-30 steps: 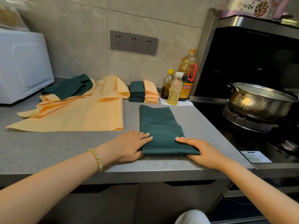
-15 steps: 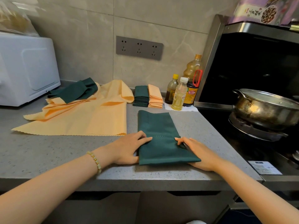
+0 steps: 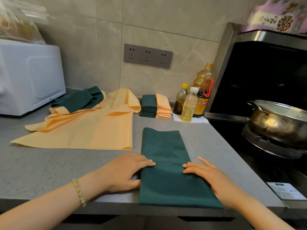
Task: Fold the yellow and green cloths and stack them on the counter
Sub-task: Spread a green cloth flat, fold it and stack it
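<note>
The folded green cloth [image 3: 166, 165] lies as a long strip on the counter [image 3: 49, 171], directly in front of you. Its near end is at the counter's front edge.

Your left hand [image 3: 124, 171] rests at the strip's left edge. The fingers are straight and close together, with their tips lying on the fabric. The thumb runs along the edge lower down.

Your right hand [image 3: 211, 178] lies on the right side of the strip. The fingers are relaxed and slightly spread. Most tips touch the fabric, while one finger points out over the bare counter. Neither hand grips the cloth.

The unfolded yellow cloth [image 3: 93, 130] lies spread to the left of the strip, just beside it but apart. A loose green cloth [image 3: 79, 101] rests on its far part, near the white appliance [image 3: 29, 77].

Near the wall, a stack of folded green cloths [image 3: 148, 105] touches a stack of folded yellow cloths [image 3: 163, 107]. Three bottles [image 3: 189, 105] stand to the right of the stacks. A steel pot [image 3: 279, 123] sits on the hob [image 3: 265, 163] at the far right.
</note>
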Available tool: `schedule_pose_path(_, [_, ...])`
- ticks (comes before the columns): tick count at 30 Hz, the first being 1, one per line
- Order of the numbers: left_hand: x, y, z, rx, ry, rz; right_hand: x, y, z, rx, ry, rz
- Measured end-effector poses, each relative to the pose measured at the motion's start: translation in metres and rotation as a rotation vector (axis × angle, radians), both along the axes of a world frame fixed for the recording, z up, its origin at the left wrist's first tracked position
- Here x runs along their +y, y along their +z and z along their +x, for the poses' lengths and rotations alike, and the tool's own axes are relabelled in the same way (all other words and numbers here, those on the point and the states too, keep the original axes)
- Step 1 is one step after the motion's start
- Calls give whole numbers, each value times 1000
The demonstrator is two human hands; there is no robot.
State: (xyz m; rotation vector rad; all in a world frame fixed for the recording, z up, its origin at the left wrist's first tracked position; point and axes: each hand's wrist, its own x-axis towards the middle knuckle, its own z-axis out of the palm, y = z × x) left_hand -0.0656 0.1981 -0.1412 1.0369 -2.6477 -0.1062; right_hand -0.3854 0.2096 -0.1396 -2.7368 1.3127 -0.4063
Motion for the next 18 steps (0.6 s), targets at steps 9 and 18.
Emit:
schedule_pose_path(9, [-36,14,-30,557,489,247,-50,34,44,-409,-356,223])
schedule_pose_path(18, [-59,0,-30,467,669,313,-94,13,54,-328,-742,222])
